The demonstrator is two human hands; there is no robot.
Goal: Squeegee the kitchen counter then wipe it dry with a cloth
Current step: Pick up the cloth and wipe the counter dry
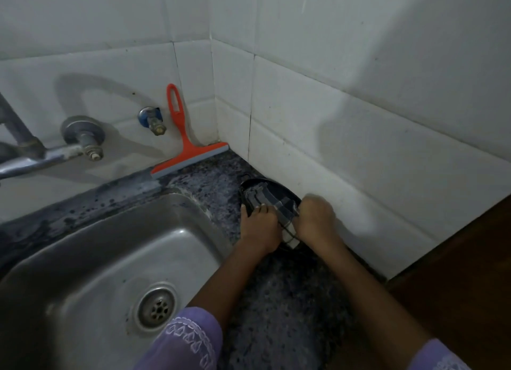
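Both your hands hold the checked cloth (286, 216): your left hand (258, 228) has its fingers curled over the far end, and your right hand (315, 220) is a fist round the near end. That grip sits on the dark speckled bench (276, 300), close to the white tiled wall (359, 148) on its right. Under the cloth is a dark round dish (272, 185), and I cannot tell what it is. Left of your grip is the steel sink (110, 259) with its drain (157, 307). Far past your grip, in the corner, the orange squeegee (182, 145) leans on the wall, blade down on the bench, handle pointing up. Left of that are a small valve (150, 120) and the tap (55, 151). The cloth runs long from you toward the corner.
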